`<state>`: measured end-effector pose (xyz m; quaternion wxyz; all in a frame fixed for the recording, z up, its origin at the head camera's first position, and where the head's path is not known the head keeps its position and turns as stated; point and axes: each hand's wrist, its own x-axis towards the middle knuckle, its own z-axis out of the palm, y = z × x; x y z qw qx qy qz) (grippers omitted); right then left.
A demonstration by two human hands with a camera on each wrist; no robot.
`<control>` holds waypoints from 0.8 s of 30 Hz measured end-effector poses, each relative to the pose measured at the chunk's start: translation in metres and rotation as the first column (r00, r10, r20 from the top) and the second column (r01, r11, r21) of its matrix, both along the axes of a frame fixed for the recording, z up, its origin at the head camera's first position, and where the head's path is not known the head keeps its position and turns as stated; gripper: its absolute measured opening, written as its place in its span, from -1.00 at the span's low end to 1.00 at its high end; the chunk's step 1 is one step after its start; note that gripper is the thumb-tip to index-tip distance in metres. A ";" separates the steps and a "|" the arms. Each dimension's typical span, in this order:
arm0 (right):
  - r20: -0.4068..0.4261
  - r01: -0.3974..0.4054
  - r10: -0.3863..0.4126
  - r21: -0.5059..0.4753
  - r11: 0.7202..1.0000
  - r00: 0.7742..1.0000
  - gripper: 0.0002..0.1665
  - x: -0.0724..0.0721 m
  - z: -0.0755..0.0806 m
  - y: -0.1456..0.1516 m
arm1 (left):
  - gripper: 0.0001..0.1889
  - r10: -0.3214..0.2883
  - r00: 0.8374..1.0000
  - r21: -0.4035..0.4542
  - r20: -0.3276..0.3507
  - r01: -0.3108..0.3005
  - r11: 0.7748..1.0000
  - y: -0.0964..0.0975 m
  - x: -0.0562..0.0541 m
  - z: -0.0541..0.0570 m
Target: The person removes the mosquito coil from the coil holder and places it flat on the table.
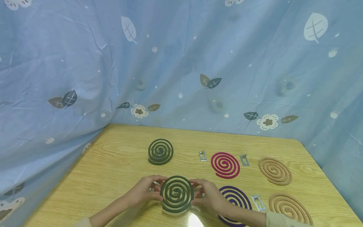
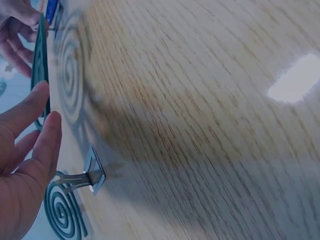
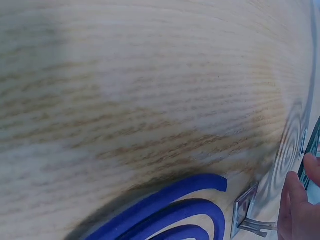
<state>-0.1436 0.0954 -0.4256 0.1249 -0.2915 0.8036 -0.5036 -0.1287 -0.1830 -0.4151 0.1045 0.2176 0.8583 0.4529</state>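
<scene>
A dark green mosquito coil (image 1: 177,190) is raised over the table, its spiral face showing in the head view. My left hand (image 1: 150,190) pinches its left edge between thumb and fingers, and my right hand (image 1: 207,194) pinches the opposite edge. Edge-on in the left wrist view, the coil (image 2: 41,65) casts a spiral shadow on the wood. Just beyond the hands another dark green coil (image 1: 160,150) lies on the table. A purple coil (image 1: 233,201) lies partly hidden under my right forearm.
Farther right lie a pink coil (image 1: 225,170) and two tan coils, one farther back (image 1: 274,170) and one nearer (image 1: 289,209). Small metal stands (image 1: 247,164) sit among them on the wooden table (image 1: 113,160). A blue patterned curtain (image 1: 175,63) hangs behind the table.
</scene>
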 end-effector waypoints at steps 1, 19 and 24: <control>0.003 -0.001 0.001 0.008 1.000 1.000 -0.19 -0.001 0.000 0.000 | -0.31 -0.005 1.000 -0.003 0.000 0.005 1.000 0.000 0.000 0.000; -0.070 0.015 -0.010 0.084 0.996 0.998 -0.18 -0.002 -0.002 -0.010 | -0.29 -0.011 0.996 -0.079 -0.091 0.004 0.997 0.001 -0.003 -0.007; -0.044 0.026 -0.023 0.077 0.997 0.999 -0.22 -0.001 -0.004 -0.014 | -0.37 -0.010 0.996 -0.046 -0.088 0.006 0.999 0.000 -0.002 -0.009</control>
